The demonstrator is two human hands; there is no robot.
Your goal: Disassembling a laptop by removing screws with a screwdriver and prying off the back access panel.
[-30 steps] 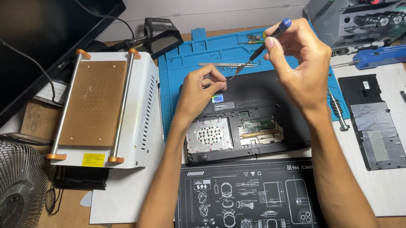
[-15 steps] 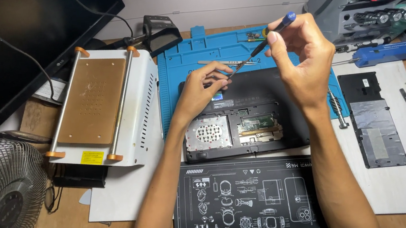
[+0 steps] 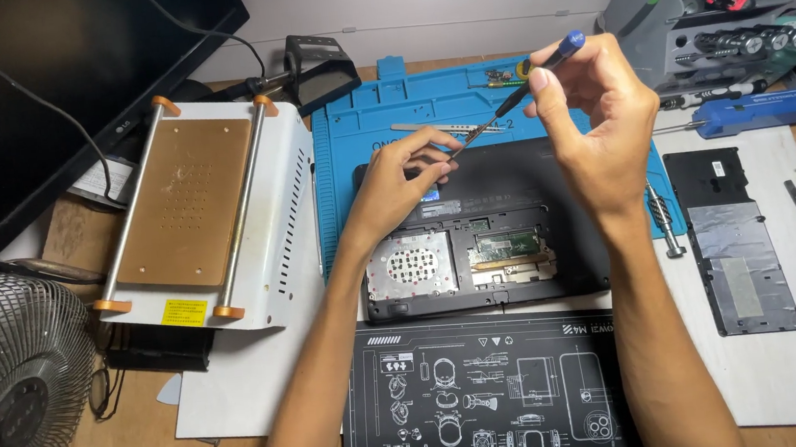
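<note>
Left hand [image 3: 393, 180]: mine, bare; no glove, ring or watch visible.
Right hand [image 3: 595, 124]: mine, bare; no glove or ring; thumbnail short and plain.
Left forearm: uncovered from wrist to the lower frame edge, left of the black laptop [image 3: 488, 234]; no sleeve in view.
Right forearm: uncovered likewise, crossing the laptop's right side; no sleeve, strap or band seen.
Markings: none that I can make out on either arm.
Upper arms, clothing: out of frame; cannot tell.

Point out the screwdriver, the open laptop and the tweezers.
screwdriver [image 3: 539, 66], head view, on its dark shaft.
open laptop [image 3: 512, 182], head view, on its black underside.
tweezers [image 3: 442, 128], head view, on their metal arms.
</note>
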